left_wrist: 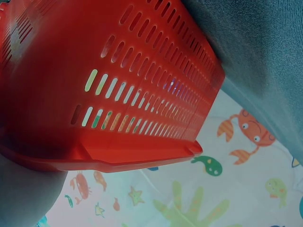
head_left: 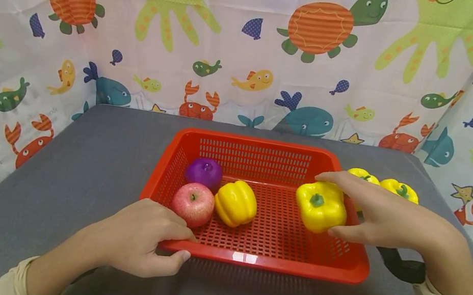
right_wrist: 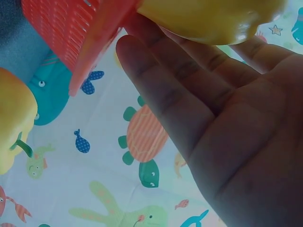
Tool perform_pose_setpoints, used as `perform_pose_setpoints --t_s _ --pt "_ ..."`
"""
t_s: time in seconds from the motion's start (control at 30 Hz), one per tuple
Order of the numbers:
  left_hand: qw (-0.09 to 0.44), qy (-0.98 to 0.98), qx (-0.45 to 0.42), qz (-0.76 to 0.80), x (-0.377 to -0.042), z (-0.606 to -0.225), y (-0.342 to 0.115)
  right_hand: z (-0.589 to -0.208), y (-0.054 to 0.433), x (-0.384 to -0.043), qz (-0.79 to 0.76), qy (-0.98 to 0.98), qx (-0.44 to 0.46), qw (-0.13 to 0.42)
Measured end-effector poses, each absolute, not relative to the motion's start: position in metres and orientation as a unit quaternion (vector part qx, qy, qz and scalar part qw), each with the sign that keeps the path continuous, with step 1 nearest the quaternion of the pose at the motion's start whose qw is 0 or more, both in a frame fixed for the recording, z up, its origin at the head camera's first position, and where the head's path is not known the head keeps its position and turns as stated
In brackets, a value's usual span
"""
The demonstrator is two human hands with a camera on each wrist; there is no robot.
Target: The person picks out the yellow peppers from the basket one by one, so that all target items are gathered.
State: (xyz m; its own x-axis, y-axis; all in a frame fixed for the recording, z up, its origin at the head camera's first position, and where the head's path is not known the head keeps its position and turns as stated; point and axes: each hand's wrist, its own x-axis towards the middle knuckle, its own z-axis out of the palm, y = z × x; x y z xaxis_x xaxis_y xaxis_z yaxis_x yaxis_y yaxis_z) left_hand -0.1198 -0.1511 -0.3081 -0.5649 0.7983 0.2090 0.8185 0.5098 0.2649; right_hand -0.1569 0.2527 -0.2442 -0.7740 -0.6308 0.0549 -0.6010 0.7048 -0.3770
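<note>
In the head view my right hand holds a yellow bell pepper between thumb and fingers, over the right end of a red plastic basket. The right wrist view shows the same pepper at the fingertips, beside the basket's rim. My left hand grips the basket's near left rim, thumb outside and fingers over the edge. Inside the basket, at the left, sit a pink-red apple, a purple round vegetable or fruit and another yellow bell pepper.
Two more yellow peppers, one and another, stand on the grey tabletop right of the basket, partly behind my right hand. A curtain printed with sea animals encloses the back and sides.
</note>
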Motion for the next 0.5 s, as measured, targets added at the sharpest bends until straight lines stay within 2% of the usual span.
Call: perform_pose_setpoints --t_s 0.5 --pt "0.028 -0.87 -0.461 -0.172 -0.1188 -0.3072 -0.1513 -0.2367 0.2579 -0.1525 -0.223 0.925 -0.3 0.072"
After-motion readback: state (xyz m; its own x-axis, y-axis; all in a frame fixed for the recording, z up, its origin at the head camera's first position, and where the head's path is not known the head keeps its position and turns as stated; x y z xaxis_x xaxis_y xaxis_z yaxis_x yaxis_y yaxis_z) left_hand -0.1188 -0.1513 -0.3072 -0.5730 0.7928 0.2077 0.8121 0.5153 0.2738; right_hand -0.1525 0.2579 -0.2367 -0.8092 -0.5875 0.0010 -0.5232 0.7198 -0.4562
